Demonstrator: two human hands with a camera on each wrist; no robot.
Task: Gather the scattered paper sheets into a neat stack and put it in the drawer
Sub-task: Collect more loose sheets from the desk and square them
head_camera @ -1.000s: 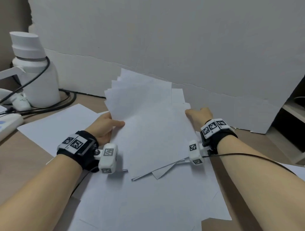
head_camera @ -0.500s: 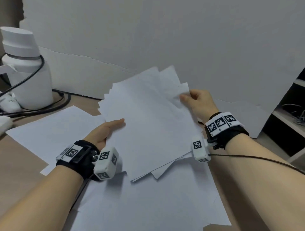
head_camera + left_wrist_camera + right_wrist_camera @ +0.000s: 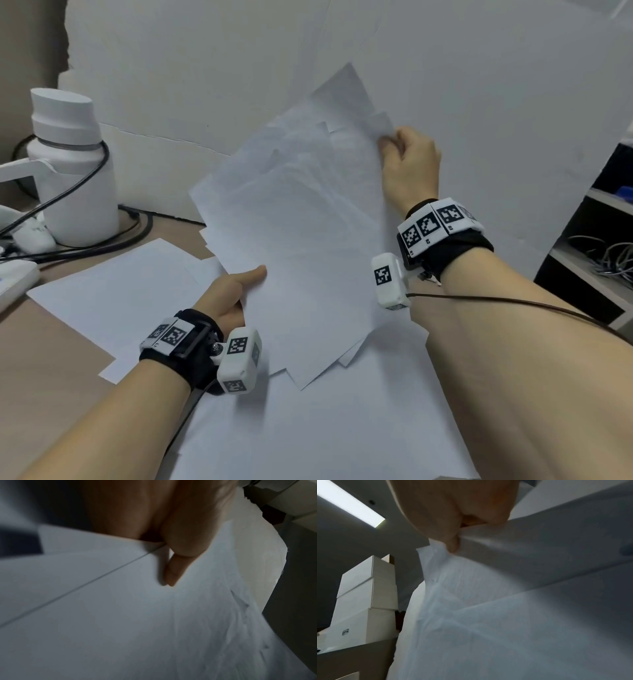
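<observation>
A fanned bundle of white paper sheets (image 3: 301, 219) is raised off the desk, tilted up toward the wall. My left hand (image 3: 236, 291) holds its lower left edge, thumb on top (image 3: 173, 573), fingers hidden under the sheets. My right hand (image 3: 407, 161) pinches the bundle's upper right corner (image 3: 471, 536), well above the desk. More loose sheets (image 3: 113, 298) lie flat on the wooden desk to the left, and others (image 3: 325, 421) lie under the bundle near me. No drawer shows.
A white bottle-shaped appliance (image 3: 73, 171) with a black cable (image 3: 102, 240) stands at the back left. A white board (image 3: 342, 68) leans behind the desk. Shelves with cables (image 3: 603, 260) are on the right. White boxes (image 3: 366, 601) appear in the right wrist view.
Both hands have lifted the bundle from lying flat to tilted upright. The right hand rose high with the top corner; the left hand kept hold of the lower left edge.
</observation>
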